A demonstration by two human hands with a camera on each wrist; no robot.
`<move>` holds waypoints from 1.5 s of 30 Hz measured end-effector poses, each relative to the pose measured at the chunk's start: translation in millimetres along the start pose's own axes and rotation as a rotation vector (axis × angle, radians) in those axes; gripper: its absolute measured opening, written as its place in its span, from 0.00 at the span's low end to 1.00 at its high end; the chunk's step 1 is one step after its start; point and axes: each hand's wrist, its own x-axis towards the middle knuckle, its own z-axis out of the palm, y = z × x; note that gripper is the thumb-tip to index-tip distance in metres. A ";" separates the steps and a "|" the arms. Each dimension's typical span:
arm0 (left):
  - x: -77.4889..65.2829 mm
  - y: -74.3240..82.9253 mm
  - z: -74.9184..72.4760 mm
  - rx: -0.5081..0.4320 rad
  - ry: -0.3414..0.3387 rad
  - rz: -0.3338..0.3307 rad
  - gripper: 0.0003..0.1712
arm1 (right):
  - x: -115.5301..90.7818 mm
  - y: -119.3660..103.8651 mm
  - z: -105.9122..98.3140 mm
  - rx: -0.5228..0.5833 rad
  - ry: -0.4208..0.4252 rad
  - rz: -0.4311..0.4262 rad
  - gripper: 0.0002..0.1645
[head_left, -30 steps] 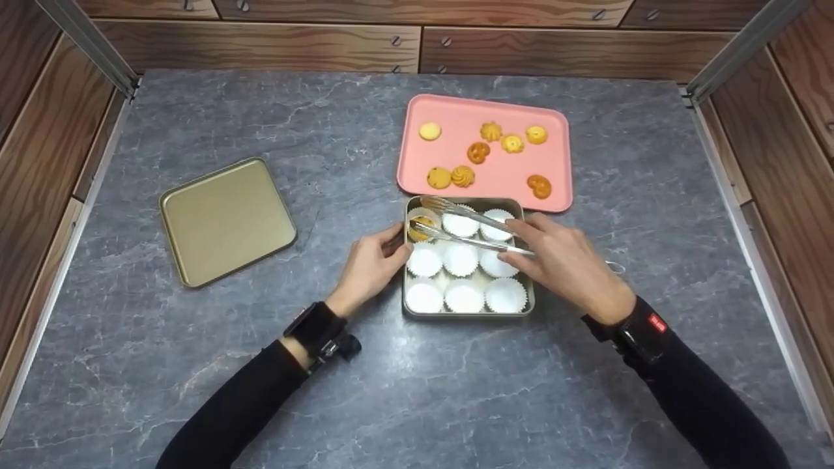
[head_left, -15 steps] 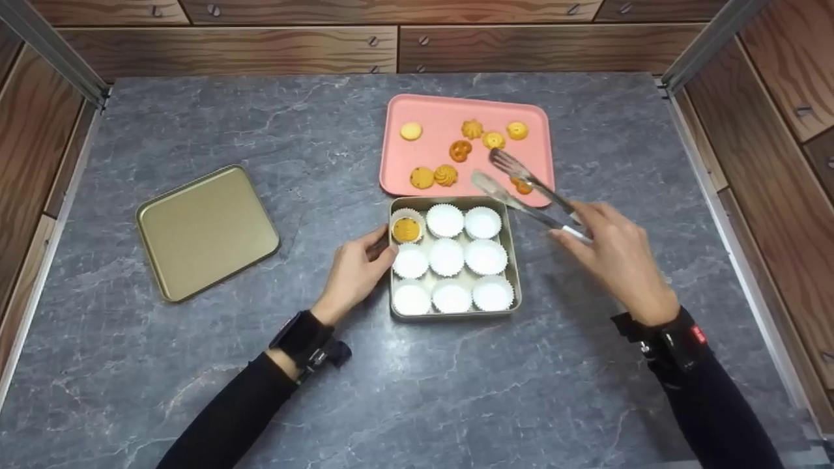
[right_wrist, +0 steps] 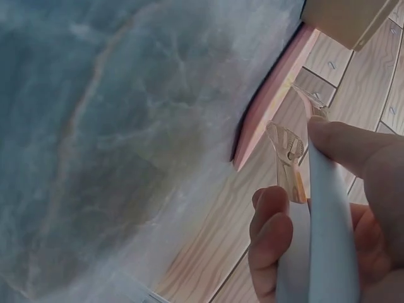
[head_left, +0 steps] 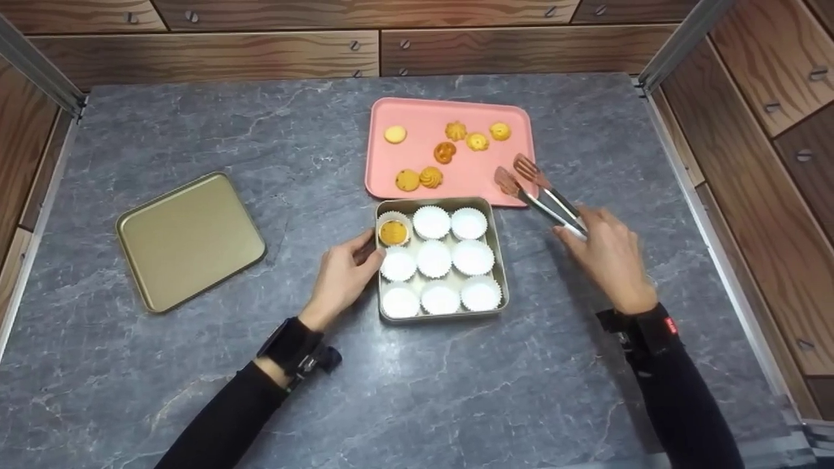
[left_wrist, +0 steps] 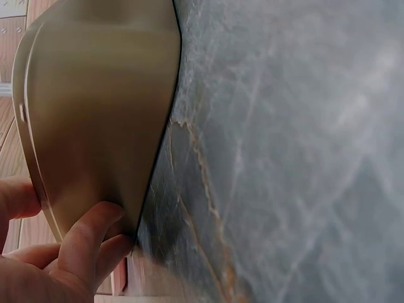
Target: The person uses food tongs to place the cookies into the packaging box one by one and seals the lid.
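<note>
My left hand (head_left: 342, 277) holds the left side of a gold square tin (head_left: 449, 317), thumb at the rim and fingers against the outer wall (left_wrist: 101, 126). White paper cups (head_left: 433, 258) line the tin. A round yellow-brown cookie (head_left: 393, 232) sits in the far-left cup. My right hand (head_left: 609, 257) grips the white handles of a pair of tongs (right_wrist: 328, 208). Their slotted tips are spread apart over the right part of the pink tray (head_left: 479, 172). The spot beneath the tips is covered, so I cannot tell whether a pretzel-shaped cookie is between them.
On the tray lie several cookies, among them a pretzel-shaped one (head_left: 445, 152), a swirl (head_left: 431, 177), and a pale round one (head_left: 395, 134). A gold lid (head_left: 192, 241) lies on the grey marbled table at the left. Wood-patterned panels (head_left: 195, 58) enclose the table.
My right hand has carried the tongs from the tin's far-left cup to the tray's right side, with the tips spread. The cookie stays in that cup. My left hand keeps holding the tin.
</note>
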 end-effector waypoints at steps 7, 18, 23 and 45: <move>-1.3 -1.3 -3.2 0.010 0.010 -0.007 0.33 | -1.3 -5.7 5.6 -0.003 -0.026 0.009 0.25; -1.9 -1.9 -4.4 -0.003 0.003 -0.017 0.33 | -2.3 -6.4 8.2 -0.012 -0.026 -0.005 0.24; -2.3 -1.9 -4.5 0.003 0.008 -0.017 0.32 | -2.7 -4.8 10.1 -0.020 -0.012 -0.022 0.23; -0.3 0.6 -0.7 -0.010 -0.007 0.007 0.31 | -9.1 -18.6 -11.6 0.030 0.048 -0.088 0.23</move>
